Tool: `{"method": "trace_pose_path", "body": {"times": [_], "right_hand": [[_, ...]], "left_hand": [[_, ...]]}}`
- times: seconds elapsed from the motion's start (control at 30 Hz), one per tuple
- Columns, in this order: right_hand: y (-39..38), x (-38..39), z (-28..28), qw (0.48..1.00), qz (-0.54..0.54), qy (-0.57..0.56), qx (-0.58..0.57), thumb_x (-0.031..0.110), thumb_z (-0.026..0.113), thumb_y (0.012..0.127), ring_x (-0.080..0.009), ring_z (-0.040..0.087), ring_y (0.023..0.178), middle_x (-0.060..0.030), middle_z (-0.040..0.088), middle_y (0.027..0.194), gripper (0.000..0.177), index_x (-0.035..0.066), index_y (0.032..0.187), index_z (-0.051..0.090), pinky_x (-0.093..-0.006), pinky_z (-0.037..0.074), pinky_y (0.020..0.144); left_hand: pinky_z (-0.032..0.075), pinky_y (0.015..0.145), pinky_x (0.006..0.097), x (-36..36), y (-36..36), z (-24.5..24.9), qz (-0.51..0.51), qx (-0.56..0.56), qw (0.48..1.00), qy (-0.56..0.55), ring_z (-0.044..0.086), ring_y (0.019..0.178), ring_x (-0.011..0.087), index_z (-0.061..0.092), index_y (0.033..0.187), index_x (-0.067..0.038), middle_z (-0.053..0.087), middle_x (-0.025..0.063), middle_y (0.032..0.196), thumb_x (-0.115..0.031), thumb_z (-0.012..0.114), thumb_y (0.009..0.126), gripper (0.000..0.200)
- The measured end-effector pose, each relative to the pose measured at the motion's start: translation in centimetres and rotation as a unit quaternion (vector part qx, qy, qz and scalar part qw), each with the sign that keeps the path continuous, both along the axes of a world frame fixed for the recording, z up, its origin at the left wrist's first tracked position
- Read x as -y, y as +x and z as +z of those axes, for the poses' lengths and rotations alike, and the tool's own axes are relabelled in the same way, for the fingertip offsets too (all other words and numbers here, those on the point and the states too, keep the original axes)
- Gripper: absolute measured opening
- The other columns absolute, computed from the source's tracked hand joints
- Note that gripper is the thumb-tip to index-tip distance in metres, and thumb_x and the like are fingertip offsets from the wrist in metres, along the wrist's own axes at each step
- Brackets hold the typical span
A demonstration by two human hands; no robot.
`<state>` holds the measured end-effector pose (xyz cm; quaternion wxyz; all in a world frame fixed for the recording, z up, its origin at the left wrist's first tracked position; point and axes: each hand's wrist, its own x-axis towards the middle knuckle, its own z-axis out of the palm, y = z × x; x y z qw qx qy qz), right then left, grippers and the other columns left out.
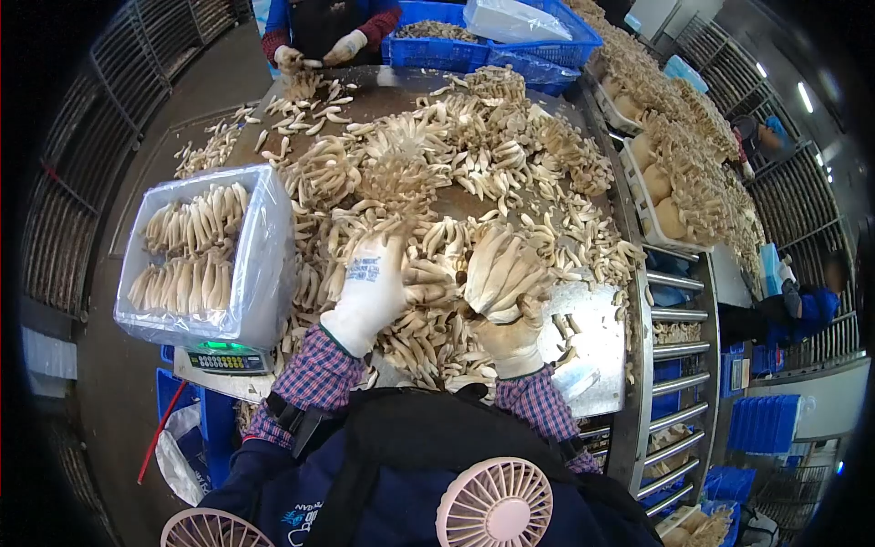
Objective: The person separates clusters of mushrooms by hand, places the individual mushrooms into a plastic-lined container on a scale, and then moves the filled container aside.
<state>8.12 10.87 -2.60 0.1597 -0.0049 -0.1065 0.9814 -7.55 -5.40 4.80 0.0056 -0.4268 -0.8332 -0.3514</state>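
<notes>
My right hand [512, 339], in a soiled white glove, grips a cluster of pale, long-stemmed mushrooms [501, 270] from below, its stems fanned upward. My left hand [372, 284], in a white glove with blue print, reaches into the heap of mushrooms [392, 187] in front of me. Its fingers are smeared by motion among brownish stems, and I cannot tell what they hold. Another mushroom clump [428, 281] lies between my two hands. To the left, a plastic-lined white foam box [266, 264] with two rows of mushrooms rests on a scale [226, 361].
Across the metal table [592, 342] a person's gloved hands [346, 47] handle mushrooms. Blue crates [437, 56] stand at the back. On the right, white trays [649, 187] of mushroom clusters sit along a roller conveyor [679, 383]. A blue bin [214, 428] is below the scale.
</notes>
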Motion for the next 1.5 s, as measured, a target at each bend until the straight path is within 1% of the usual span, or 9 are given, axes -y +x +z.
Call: {"method": "trace_pose_path", "body": {"times": [0.23,0.37,0.57,0.8,0.93,1.13,1.23,1.37,1.5], "right_hand": [[-1.1,1.1,1.3,0.983,-0.011,0.15,0.103,0.019,0.074,0.073,-0.0228,0.039,0.141,0.0019,0.042,0.152,0.088,0.019,0.152,0.035,-0.0455,0.03,0.117],[-1.4,0.5,2.4,0.932,0.045,0.355,0.059,0.01,0.072,0.079,-0.0291,0.043,0.139,-0.0166,0.045,0.148,0.088,0.01,0.154,0.026,-0.0395,0.033,0.116],[-1.7,1.6,3.2,0.958,0.001,0.282,0.055,0.004,0.069,0.078,-0.0317,0.04,0.141,-0.0163,0.037,0.154,0.094,0.015,0.157,0.019,-0.0432,0.032,0.116],[-1.5,1.3,0.2,0.988,-0.037,0.085,0.12,0.006,0.065,0.079,-0.0308,0.044,0.136,-0.0099,0.04,0.151,0.088,0.02,0.156,0.023,-0.0461,0.04,0.111],[-1.9,0.6,-0.2,0.998,0.001,-0.009,0.058,0.011,0.063,0.082,-0.0302,0.052,0.128,-0.0105,0.051,0.14,0.068,0.012,0.146,0.041,-0.0494,0.045,0.105],[-1.6,0.4,0.5,0.981,-0.12,0.057,0.143,0.014,0.068,0.08,-0.0171,0.057,0.106,-0.0056,0.06,0.121,0.058,0.007,0.135,0.051,-0.0378,0.046,0.1],[-0.7,-1.9,-5.8,0.993,0.013,0.114,-0.019,0.014,0.074,0.077,-0.0248,0.054,0.123,-0.0068,0.053,0.137,0.075,0.015,0.145,0.042,-0.0459,0.039,0.107],[-1.3,1.1,-0.9,0.962,0.027,0.272,0.021,0.01,0.076,0.075,-0.0264,0.057,0.117,-0.0058,0.06,0.119,0.064,0.013,0.135,0.052,-0.043,0.043,0.101],[-1.8,-1.1,-6.4,0.953,0.043,0.254,-0.159,0.009,0.073,0.076,-0.0256,0.054,0.123,-0.0051,0.057,0.128,0.06,0.015,0.133,0.056,-0.0444,0.038,0.108]], "left_hand": [[0.049,0.091,0.0423,-1.5,2.6,-0.5,-0.057,-0.007,0.978,0.201,0.061,0.103,0.0346,0.059,0.123,0.002,0.064,0.0183,0.111,-0.034,0.083,0.074,0.065],[0.05,0.082,0.036,-1.5,3.9,1.5,-0.04,0.108,0.981,0.159,0.063,0.089,0.0249,0.061,0.117,0.001,0.066,0.0112,0.1,-0.021,0.078,0.08,0.046],[0.05,0.085,0.034,-1.9,3.1,-0.5,-0.119,0.443,0.873,0.168,0.063,0.092,0.0219,0.061,0.108,0.002,0.066,0.0136,0.098,-0.019,0.071,0.088,0.03],[0.049,0.083,0.0261,-1.9,3.5,-4.2,-0.139,0.396,0.868,0.265,0.06,0.092,0.0113,0.055,0.115,0.001,0.065,0.0065,0.099,-0.012,0.064,0.097,0.024],[0.048,0.091,0.0301,-1.3,4.1,-2.0,-0.163,0.57,0.751,0.292,0.06,0.1,0.0164,0.059,0.107,0.002,0.06,0.0112,0.113,-0.01,0.063,0.096,0.016],[0.046,0.099,0.0332,0.1,1.0,-0.5,-0.139,0.587,0.79,0.107,0.059,0.112,0.022,0.042,0.136,0.007,0.058,0.0169,0.126,-0.019,0.08,0.084,0.069],[0.039,0.109,0.0388,-0.8,-0.1,-2.3,-0.095,0.295,0.94,0.14,0.046,0.131,0.0318,0.023,0.15,0.008,0.047,0.0222,0.14,-0.023,0.088,0.073,0.106],[0.045,0.101,0.0288,-1.4,2.9,-2.3,-0.172,0.641,0.688,0.292,0.052,0.123,0.0179,0.037,0.144,-0.003,0.051,0.0104,0.137,-0.006,0.077,0.082,0.074],[0.044,0.099,0.0272,-1.3,3.3,-3.8,-0.091,0.615,0.713,0.325,0.051,0.122,0.0152,0.036,0.145,-0.003,0.051,0.0084,0.135,0.005,0.061,0.09,0.061]]}}
